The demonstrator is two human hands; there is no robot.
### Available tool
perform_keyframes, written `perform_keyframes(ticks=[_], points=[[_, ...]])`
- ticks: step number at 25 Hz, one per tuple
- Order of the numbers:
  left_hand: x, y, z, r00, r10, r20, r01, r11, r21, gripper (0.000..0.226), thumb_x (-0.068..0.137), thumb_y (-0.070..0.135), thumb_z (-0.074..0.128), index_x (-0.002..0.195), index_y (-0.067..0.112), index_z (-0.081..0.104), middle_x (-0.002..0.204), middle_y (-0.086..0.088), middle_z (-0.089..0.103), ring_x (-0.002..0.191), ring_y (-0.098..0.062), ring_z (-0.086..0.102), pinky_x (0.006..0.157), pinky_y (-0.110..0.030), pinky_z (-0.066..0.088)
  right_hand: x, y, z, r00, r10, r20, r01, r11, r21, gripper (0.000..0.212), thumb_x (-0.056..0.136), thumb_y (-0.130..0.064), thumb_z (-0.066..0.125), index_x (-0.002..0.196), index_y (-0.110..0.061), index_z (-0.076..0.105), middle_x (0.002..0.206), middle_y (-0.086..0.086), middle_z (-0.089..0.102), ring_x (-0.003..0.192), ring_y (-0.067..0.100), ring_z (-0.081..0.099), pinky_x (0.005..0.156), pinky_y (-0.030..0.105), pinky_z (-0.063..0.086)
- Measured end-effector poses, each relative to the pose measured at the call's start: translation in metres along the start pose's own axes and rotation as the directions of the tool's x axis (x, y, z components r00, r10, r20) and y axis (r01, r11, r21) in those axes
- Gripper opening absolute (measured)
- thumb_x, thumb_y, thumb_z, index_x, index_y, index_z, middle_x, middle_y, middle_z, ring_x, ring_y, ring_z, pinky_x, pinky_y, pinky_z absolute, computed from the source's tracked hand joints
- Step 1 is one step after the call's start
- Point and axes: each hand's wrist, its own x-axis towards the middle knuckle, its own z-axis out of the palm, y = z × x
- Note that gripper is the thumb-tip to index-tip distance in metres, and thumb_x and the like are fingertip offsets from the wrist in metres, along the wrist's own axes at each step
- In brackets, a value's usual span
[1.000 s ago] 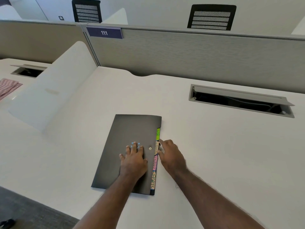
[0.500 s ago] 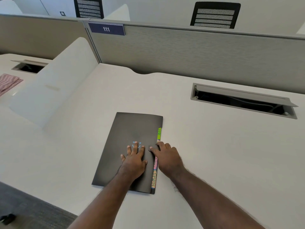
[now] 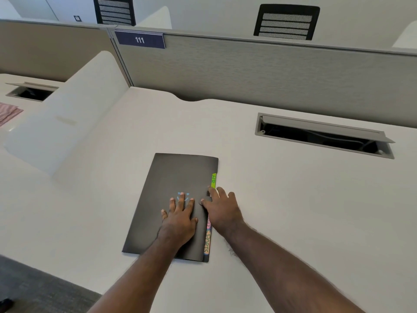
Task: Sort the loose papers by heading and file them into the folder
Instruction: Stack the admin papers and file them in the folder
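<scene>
I noted left hand (image 3: 180, 220) lay flat, fingers spread, pinning the closed folder (image 3: 178, 188) while right hand (image 3: 222, 210) fingertips pressed its flap beside the tabs (image 3: 213, 180), probably fastening it

Both hands (image 3: 180, 219) (image 3: 222, 208) flat, fingers straight, arms outstretched.

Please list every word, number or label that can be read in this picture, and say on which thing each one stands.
"111": white digits on the dark blue sign fixed to the grey partition.
"HR": on the green tab at the right edge of the black folder.
"SPORTS": on the orange tab nearer the person.
Pink tab between them: partly hidden by the right hand, not readable.
Pale blue mark on the cover: a drawing, no letters.
</scene>
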Motion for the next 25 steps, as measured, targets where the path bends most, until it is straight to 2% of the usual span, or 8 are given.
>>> perform_keyframes(ticks=[4,6,8,12,15,17,20,25], points=[[-0.008,-0.031,-0.013,0.961,-0.174,-0.213,0.155,0.982,-0.105,0.06,0.097,0.038,0.046,0.151,0.017,0.032,0.164,-0.007,0.017,0.151,-0.031,0.014,0.117,-0.055,0.019,-0.023,-0.002,0.005,0.965,0.248,-0.088,-0.243,0.968,0.071,0.037,0.09,-0.018,0.039,0.122,-0.022,0.058,0.123,0.005,0.056,0.105,0.028,0.055,0.08,0.04,0.041],[-0.016,-0.059,-0.019,0.877,-0.362,-0.316,0.31,0.929,-0.203,0.053,0.092,0.034,0.054,0.138,0.009,0.047,0.153,-0.014,0.036,0.139,-0.035,0.035,0.108,-0.053,0.034,-0.034,-0.012,0.013,0.919,0.394,0.028,-0.392,0.9,0.189,0.034,0.092,-0.029,0.042,0.12,-0.019,0.057,0.116,0.004,0.055,0.105,0.028,0.053,0.082,0.039,0.041],[-0.022,-0.081,-0.023,0.803,-0.51,-0.309,0.426,0.853,-0.3,0.042,0.089,0.032,0.054,0.123,0.006,0.056,0.137,-0.018,0.048,0.121,-0.041,0.046,0.098,-0.052,0.042,-0.037,-0.023,0.019,0.876,0.457,0.152,-0.481,0.812,0.33,0.038,0.093,-0.038,0.043,0.124,-0.019,0.055,0.121,0.005,0.053,0.112,0.028,0.05,0.087,0.039,0.042],[-0.019,-0.098,-0.033,0.78,-0.607,-0.153,0.46,0.721,-0.518,0.029,0.079,0.023,0.051,0.094,0.009,0.071,0.11,-0.022,0.059,0.1,-0.044,0.055,0.089,-0.047,0.048,-0.029,-0.033,0.019,0.814,0.488,0.316,-0.556,0.495,0.667,0.043,0.086,-0.041,0.058,0.123,-0.018,0.057,0.123,0.004,0.053,0.118,0.025,0.049,0.094,0.034,0.044],[-0.016,-0.094,-0.044,0.82,-0.572,-0.025,0.357,0.545,-0.759,0.018,0.069,0.014,0.055,0.069,0.012,0.072,0.087,-0.019,0.071,0.078,-0.036,0.063,0.07,-0.037,0.049,-0.027,-0.02,0.017,0.784,0.486,0.387,-0.547,0.246,0.8,0.039,0.083,-0.027,0.066,0.119,-0.017,0.054,0.117,0.004,0.064,0.107,0.022,0.06,0.088,0.028,0.047],[-0.013,-0.084,-0.048,0.86,-0.508,0.04,0.329,0.492,-0.806,0.019,0.085,0.003,0.06,0.078,0.013,0.075,0.089,-0.015,0.074,0.077,-0.029,0.064,0.072,-0.033,0.047,-0.032,0.0,0.015,0.769,0.507,0.388,-0.531,0.171,0.83,0.04,0.082,-0.018,0.066,0.119,-0.016,0.053,0.11,0.003,0.067,0.098,0.02,0.063,0.082,0.026,0.048],[-0.009,-0.048,-0.049,0.902,-0.421,0.09,0.298,0.458,-0.837,0.018,0.091,0.0,0.06,0.096,0.008,0.075,0.092,-0.009,0.073,0.081,-0.025,0.064,0.081,-0.035,0.048,-0.054,0.042,0.011,0.75,0.561,0.349,-0.493,0.123,0.861,0.038,0.079,-0.011,0.067,0.115,-0.016,0.055,0.095,-0.002,0.066,0.087,0.018,0.063,0.08,0.027,0.049],[-0.009,0.069,-0.032,0.974,-0.219,0.052,0.162,0.524,-0.836,0.025,0.088,0.0,0.063,0.075,0.018,0.071,0.079,0.002,0.072,0.075,-0.015,0.064,0.065,-0.025,0.046,-0.129,0.137,0.008,0.658,0.694,0.292,-0.497,0.109,0.861,0.032,0.079,-0.005,0.068,0.101,-0.023,0.053,0.084,-0.006,0.064,0.088,0.024,0.066,0.084,0.036,0.054]])
